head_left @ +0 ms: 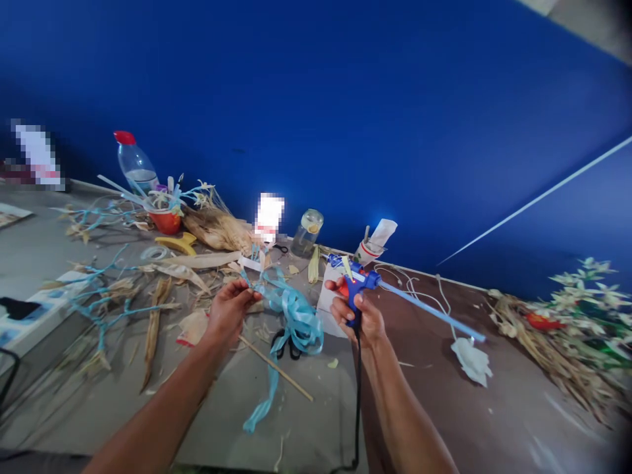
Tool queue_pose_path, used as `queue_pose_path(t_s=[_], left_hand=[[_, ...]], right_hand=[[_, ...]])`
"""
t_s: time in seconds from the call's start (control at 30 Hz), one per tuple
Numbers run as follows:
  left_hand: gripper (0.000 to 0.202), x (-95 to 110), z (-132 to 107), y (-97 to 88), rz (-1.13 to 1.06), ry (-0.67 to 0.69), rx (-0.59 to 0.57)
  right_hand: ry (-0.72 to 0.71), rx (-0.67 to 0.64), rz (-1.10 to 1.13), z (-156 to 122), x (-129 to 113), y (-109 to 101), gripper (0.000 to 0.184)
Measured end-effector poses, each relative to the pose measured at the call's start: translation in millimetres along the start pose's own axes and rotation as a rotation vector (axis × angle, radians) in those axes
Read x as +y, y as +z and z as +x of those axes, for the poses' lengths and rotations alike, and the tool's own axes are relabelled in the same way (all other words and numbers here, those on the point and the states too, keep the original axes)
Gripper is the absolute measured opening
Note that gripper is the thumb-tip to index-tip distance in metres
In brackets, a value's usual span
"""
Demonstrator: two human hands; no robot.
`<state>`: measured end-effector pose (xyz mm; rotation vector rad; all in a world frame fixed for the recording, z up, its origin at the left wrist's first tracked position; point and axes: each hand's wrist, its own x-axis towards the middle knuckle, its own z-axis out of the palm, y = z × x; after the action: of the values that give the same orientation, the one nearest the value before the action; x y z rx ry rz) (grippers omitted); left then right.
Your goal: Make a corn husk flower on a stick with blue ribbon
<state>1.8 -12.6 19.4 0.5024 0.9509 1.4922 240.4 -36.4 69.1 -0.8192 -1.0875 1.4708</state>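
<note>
My right hand [356, 315] is closed around the handle of a blue glue gun [356, 284], held above the table with a long glue stick [429, 311] jutting out to the right and its black cord [357, 395] hanging down. My left hand [231, 304] pinches a light-blue ribbon-wrapped stem [257, 282]. From that stem a tangle of light-blue ribbon [296, 319] trails down over the table. Black scissors [286, 343] lie under the ribbon.
Dried corn husks [217, 227], blue-wrapped branches [106, 309] and a thin wooden stick [276, 370] litter the grey table [316, 421]. A red-capped bottle [134, 164], a red cup [165, 218], a glass jar [307, 232] and a paper cup [372, 245] stand near the blue wall. Husk flowers [567, 316] lie at right.
</note>
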Motion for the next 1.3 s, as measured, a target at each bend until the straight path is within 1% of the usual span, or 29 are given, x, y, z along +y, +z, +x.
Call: queue_pose_path(t_s=[0.17, 0.27, 0.33, 0.43, 0.53, 0.63, 0.8, 1.0, 1.17, 1.23, 1.3], left_hand=[[0.031, 2, -2, 1.6, 0.035, -0.005, 0.008], [0.03, 3, -1, 2.2, 0.045, 0.013, 0.025], [0.029, 3, -1, 2.1, 0.048, 0.02, 0.036], [0.027, 1, 0, 1.1, 0.056, 0.033, 0.041], [0.025, -2, 1, -0.5, 0.063, 0.052, 0.023], [0.025, -3, 1, -1.0, 0.067, 0.059, 0.02], [0.026, 0, -2, 1.5, 0.079, 0.019, 0.044], [0.026, 1, -2, 2.9, 0.072, 0.002, 0.064], [0.026, -1, -2, 2.7, 0.085, 0.007, 0.066], [0.025, -1, -3, 2.6, 0.1, 0.017, 0.052], [0.025, -1, -3, 2.4, 0.113, 0.023, 0.045]], right_hand=[[0.132, -0.245, 0.04, 0, 13, 14, 0.044], [0.161, -0.308, 0.078, 0, 23, 25, 0.045], [0.149, -0.294, 0.088, -1, 29, 32, 0.048], [0.128, -0.216, 0.03, -6, 41, 39, 0.052], [0.132, -0.153, -0.101, -10, 54, 40, 0.049], [0.155, -0.143, -0.244, -11, 63, 40, 0.049], [0.141, -0.125, -0.396, -8, 62, 39, 0.051], [0.026, -0.084, -0.58, -9, 69, 37, 0.042], [-0.056, -0.127, -0.614, -6, 70, 38, 0.035], [-0.063, -0.143, -0.605, -4, 68, 39, 0.033], [-0.039, -0.154, -0.569, -3, 67, 40, 0.033]])
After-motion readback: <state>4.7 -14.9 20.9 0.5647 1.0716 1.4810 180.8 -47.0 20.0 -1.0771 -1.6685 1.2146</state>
